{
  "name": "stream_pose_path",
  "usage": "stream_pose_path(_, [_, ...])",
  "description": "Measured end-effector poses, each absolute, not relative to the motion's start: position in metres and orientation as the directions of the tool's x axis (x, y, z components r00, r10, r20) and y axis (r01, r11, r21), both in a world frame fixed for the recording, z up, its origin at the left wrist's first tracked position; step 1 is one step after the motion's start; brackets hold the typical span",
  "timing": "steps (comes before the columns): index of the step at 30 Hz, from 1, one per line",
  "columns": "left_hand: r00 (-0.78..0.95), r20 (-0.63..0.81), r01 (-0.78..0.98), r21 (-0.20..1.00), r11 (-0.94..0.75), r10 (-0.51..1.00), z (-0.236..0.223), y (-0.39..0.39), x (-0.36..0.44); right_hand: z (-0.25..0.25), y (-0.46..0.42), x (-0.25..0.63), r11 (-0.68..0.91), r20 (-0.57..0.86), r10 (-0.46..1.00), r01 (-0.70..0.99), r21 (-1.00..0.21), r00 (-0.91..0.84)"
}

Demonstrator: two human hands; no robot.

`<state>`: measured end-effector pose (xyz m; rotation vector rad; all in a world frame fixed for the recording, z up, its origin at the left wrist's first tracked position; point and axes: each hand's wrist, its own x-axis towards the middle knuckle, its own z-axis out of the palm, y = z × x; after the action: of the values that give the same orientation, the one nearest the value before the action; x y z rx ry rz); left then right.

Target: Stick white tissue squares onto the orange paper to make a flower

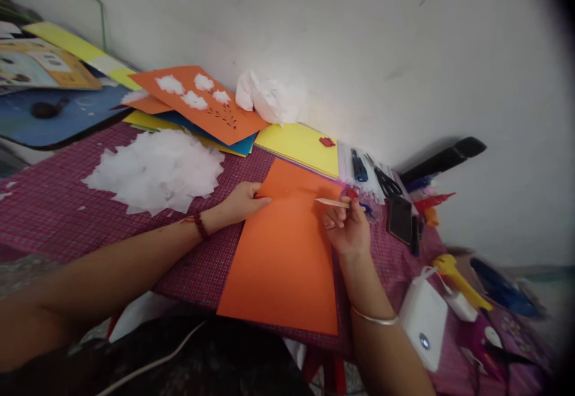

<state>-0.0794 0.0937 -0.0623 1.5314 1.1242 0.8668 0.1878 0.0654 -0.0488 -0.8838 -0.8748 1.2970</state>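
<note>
Orange paper [287,252] lies in the middle of the frame, on a table covered with a red checked cloth [58,204]; its lower edge hangs a little over the front edge of the table. The left hand [242,201] rests flat at the upper left corner of this sheet, with the fingers stretched out and touching the paper, and it holds nothing. The right hand [348,228] is at the upper right edge of the sheet and its fingers are curled around a thin, pale stick [331,202], perhaps of wood, whose tip points left over the paper.

At the left of centre there is a heap of white torn tissue [157,168]. Above it, another orange sheet with white fluffy patches [197,102] lies on a pile of coloured papers. A yellow sheet [300,144] with a small red piece [326,141] on it lies just above the orange paper. At the right of the frame are black scissors [387,183], a dark phone [399,218] and a white box [424,321].
</note>
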Motion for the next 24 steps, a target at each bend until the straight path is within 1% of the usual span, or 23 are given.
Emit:
stream_pose_path(3, [0.307,0.003,0.214,0.974,-0.073,0.952,-0.057,0.091,-0.078,-0.05,0.065,0.184,0.047,0.045,0.999,-0.369,-0.928,0.014])
stream_pose_path(6, [0.28,0.012,0.229,0.97,-0.079,0.96,-0.052,0.089,-0.076,-0.053,0.065,0.183,0.038,0.035,0.999,-0.363,-0.931,0.014])
stream_pose_path(12, [0.337,-0.019,0.201,0.978,-0.053,0.941,-0.057,0.09,-0.075,-0.059,0.063,0.181,-0.045,-0.071,0.996,-0.373,-0.927,0.056])
stream_pose_path(19, [0.304,0.036,0.337,0.931,-0.143,0.952,-0.066,0.093,-0.076,-0.062,0.064,0.178,-0.079,-0.104,0.993,-0.374,-0.924,0.048])
stream_pose_path(24, [0.29,0.054,0.338,0.928,-0.155,0.956,-0.066,0.094,-0.076,-0.064,0.064,0.176,-0.082,-0.107,0.993,-0.398,-0.914,0.041])
